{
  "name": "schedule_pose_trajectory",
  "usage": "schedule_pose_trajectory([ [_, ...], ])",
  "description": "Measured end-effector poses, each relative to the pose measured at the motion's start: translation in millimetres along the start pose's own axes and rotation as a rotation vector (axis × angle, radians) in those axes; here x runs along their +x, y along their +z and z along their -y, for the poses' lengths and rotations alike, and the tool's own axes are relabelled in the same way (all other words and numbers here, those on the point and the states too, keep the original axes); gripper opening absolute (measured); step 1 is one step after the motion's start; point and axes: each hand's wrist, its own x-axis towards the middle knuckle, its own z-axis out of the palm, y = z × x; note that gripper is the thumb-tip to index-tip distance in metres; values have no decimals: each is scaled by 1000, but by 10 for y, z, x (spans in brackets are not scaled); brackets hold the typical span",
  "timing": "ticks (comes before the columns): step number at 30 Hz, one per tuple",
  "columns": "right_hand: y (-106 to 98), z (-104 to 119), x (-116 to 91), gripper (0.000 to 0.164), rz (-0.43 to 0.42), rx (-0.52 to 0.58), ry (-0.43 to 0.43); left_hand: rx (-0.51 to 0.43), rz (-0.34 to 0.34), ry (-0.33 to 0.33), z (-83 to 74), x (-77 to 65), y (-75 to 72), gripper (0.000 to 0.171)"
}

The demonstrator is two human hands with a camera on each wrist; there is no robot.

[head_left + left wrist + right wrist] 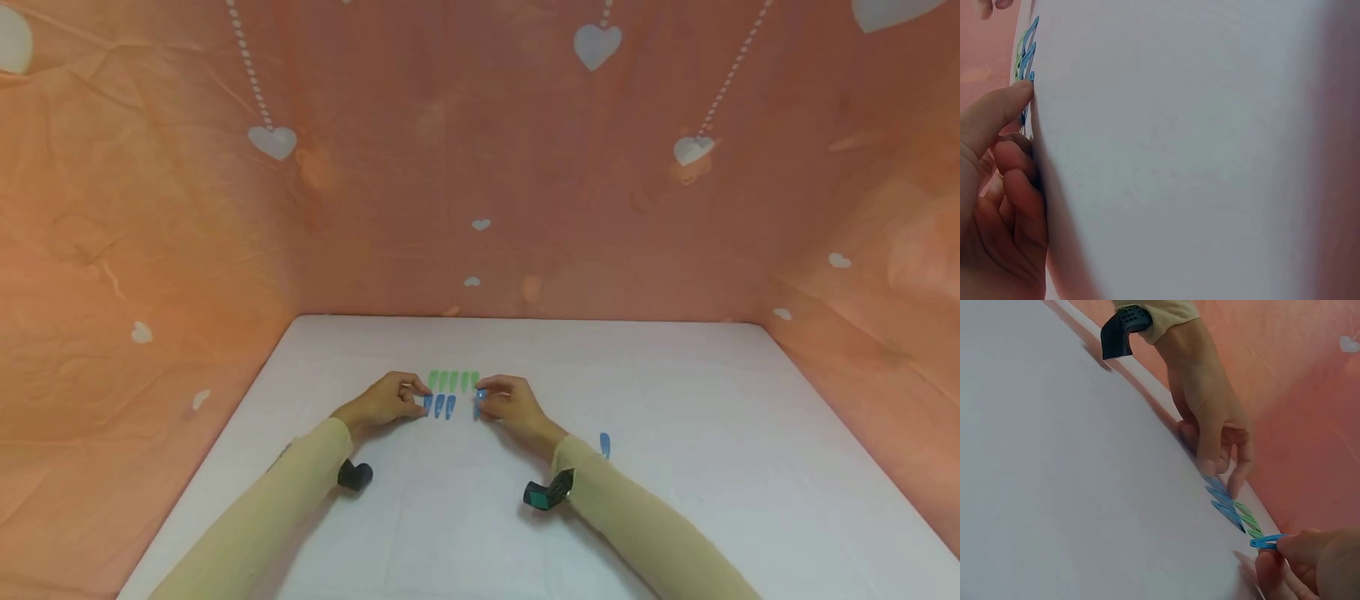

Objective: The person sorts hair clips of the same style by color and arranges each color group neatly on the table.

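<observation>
My right hand (513,406) pinches a blue snap hair clip (1266,541) between thumb and fingers, just above the table at the right end of the rows. At the left end, my left hand (386,400) has its thumb and index finger at opposite ends of a blue hair clip (427,403) lying on the table. Two more blue hair clips (450,407) lie beside it, side by side. Behind them runs a row of several green hair clips (453,381). In the left wrist view, the left thumb (1007,112) partly hides the nearest blue clip.
A single blue hair clip (605,445) lies apart, near the right sleeve. The white table (450,533) meets an orange-pink cloth (525,192) with hearts at the back and sides. Dark devices sit on both wrists, like the right wrist device (547,492).
</observation>
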Motion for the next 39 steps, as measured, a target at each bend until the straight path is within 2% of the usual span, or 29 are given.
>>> schedule_pose_trajectory([
  [6, 122, -7, 50, 37, 12, 31, -13, 24, 2, 33, 1, 4, -9, 33],
  [17, 233, -48, 153, 35, -7, 19, -2, -16, 5, 25, -8, -22, 18, 32],
  [20, 240, -69, 159, 34, -11, -40, -19, -16, 0, 26, -8, -18, 36, 32],
  [31, 243, -25, 133, 31, -57, -404, -92, -19, -6, -9, -7, 4, 47, 31],
  [39, 258, 5, 133, 33, -57, -475, -93, -2, -3, -1, -3, 7, 30, 29],
])
